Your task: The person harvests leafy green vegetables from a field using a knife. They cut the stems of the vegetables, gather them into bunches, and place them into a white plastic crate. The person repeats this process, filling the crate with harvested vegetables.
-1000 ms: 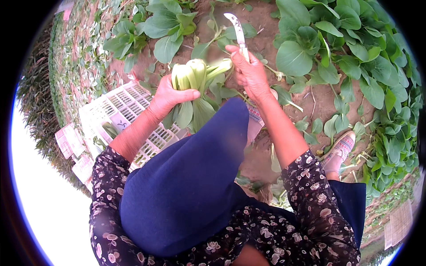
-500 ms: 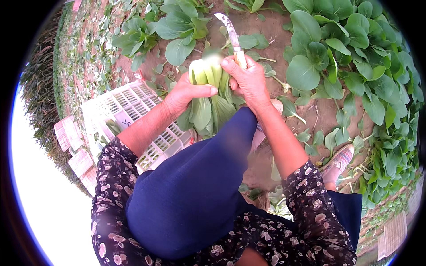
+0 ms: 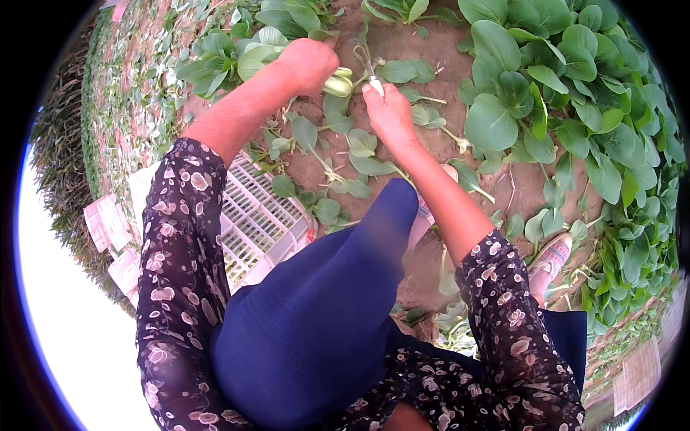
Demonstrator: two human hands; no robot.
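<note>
My left hand (image 3: 307, 66) is closed around a bok choy, stretched out ahead of me over the soil. The plant's pale green base (image 3: 338, 83) sticks out on the right of the fist, towards the knife; my fingers hide the middle of it. A little to the right, my right hand (image 3: 390, 113) grips a knife by its light handle (image 3: 376, 85). The narrow curved blade points away from me and is partly lost against the leaves and soil. Blade and bok choy base are close together; I cannot tell whether they touch.
A white slatted plastic crate (image 3: 262, 215) stands left of my knee, partly behind my left arm. Loose leaves (image 3: 366, 154) lie on the soil ahead. Dense bok choy plants (image 3: 560, 93) grow at right, with others at the far left. My shoe (image 3: 552, 253) rests beside the right row.
My left hand has swung forward and left, away from my knee. The bok choy base, upright before, now points right. My right hand has shifted slightly left, still holding the knife.
</note>
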